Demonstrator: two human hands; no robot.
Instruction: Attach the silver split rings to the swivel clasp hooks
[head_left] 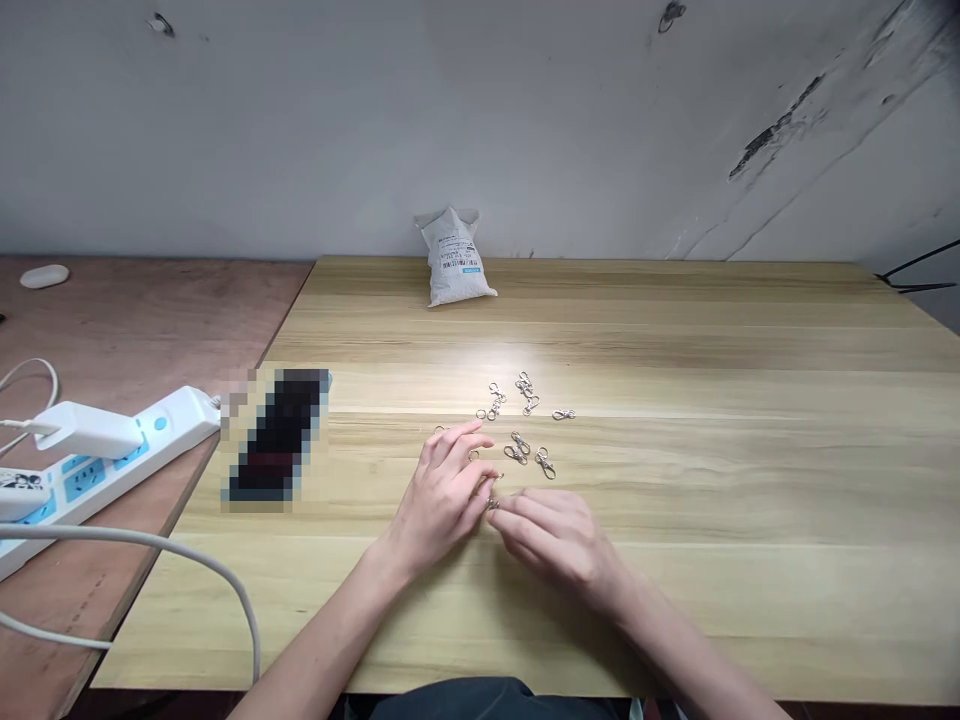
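A small metal swivel clasp [493, 504] sits at the fingertips between my two hands, partly hidden by them. My right hand [559, 535] is closed, with its thumb and index finger pinching this clasp. My left hand [452, 485] reaches in from the other side. Its thumb and index finger come together close to the clasp, while the other fingers stretch over the table. What the left fingertips hold is too small to make out. Beneath the left fingers lies a metal split ring [474, 455], partly covered. Several loose swivel clasps [546, 463] are scattered just beyond my hands.
A white printed packet [457, 262] stands at the back of the wooden table [750, 450], against the wall. To the left lies a blurred-out dark phone [277, 435]. A white power strip [169, 422] with plugs and a looping cable [225, 575] occupy the left side.
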